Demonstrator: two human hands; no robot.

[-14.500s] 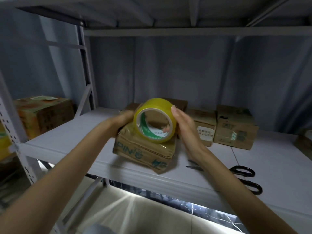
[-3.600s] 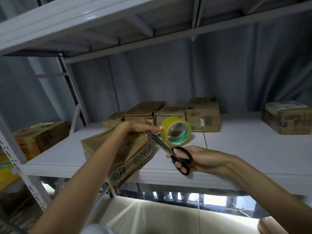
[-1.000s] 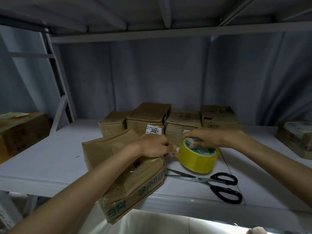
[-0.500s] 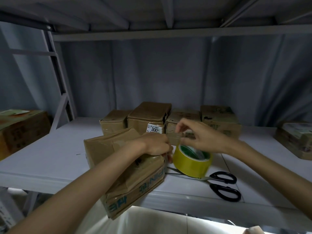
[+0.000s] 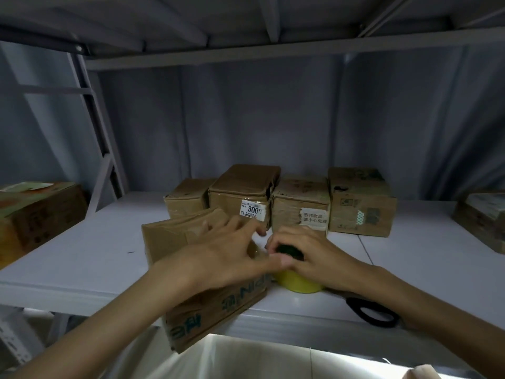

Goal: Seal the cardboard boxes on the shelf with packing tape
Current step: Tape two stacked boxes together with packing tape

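A: Head view, the only one we have. Both hands sit low in the centre of the frame. The right hand [image 5: 308, 254] is down over the yellow roll of packing tape [image 5: 299, 283], fingers curled around its top rim, gripping it against the white metal shelf [image 5: 90, 258].

B: And the left hand [image 5: 229, 258]?

A: Spread flat on top of the brown cardboard box with blue printed lettering [image 5: 216, 310], fingers fairly straight, pressing rather than gripping. Its thumb reaches toward the roll. That box hangs over the shelf's front edge, lower centre.

B: What's changed from half a second back?

A: Then the right hand was raised above the roll, pinching what looked like a strip end. Now it has dropped onto the roll, and I can't make out any strip between the hands.

B: Meaning for the job?

A: My read: a fresh length is about to be drawn across this box, so sealing is under way, not finished.

B: Scissors?

A: The black-handled scissors [image 5: 373, 314] lie at lower right, partly under the right forearm, roughly where they were a second ago. The row of four brown cardboard boxes [image 5: 278, 198] at the back hasn't shifted.
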